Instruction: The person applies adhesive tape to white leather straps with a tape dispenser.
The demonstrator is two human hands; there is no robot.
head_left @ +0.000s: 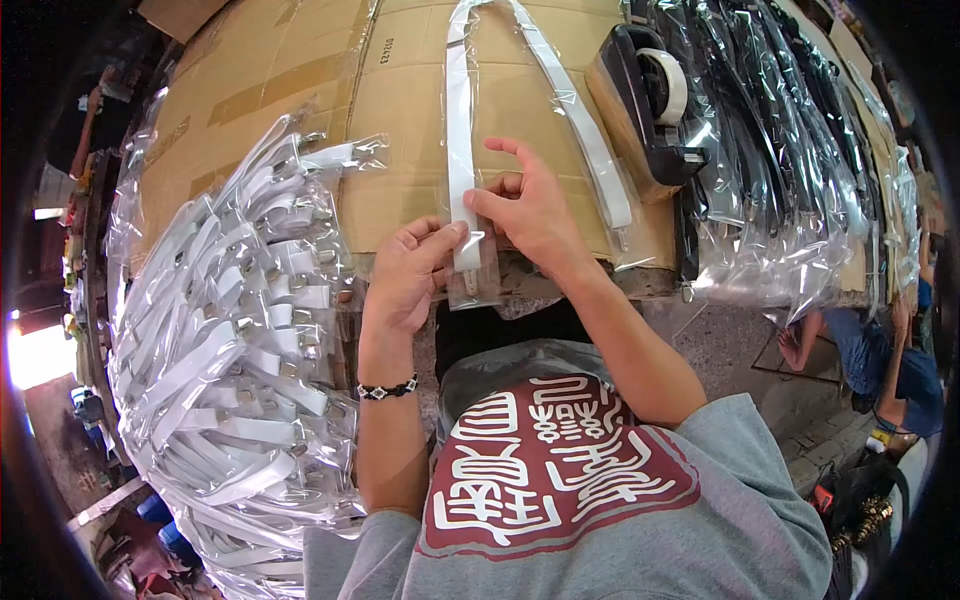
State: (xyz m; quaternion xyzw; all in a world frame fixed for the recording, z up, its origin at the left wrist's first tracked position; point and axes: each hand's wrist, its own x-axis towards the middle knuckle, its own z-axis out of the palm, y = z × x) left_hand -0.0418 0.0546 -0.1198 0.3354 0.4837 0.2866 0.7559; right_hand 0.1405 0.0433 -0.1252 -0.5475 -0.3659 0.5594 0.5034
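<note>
Evidently glossy, the white strap (459,130) gleams.

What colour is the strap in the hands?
White strap; shows best in the head view.

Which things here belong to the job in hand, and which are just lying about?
Likely in the job:
- white strap in a clear plastic sleeve, at the left hand and right hand
- heaped white straps in clear plastic
- brown cardboard surface

Apparently lying about:
- black tape dispenser, untouched
- black straps in clear plastic, untouched
</note>
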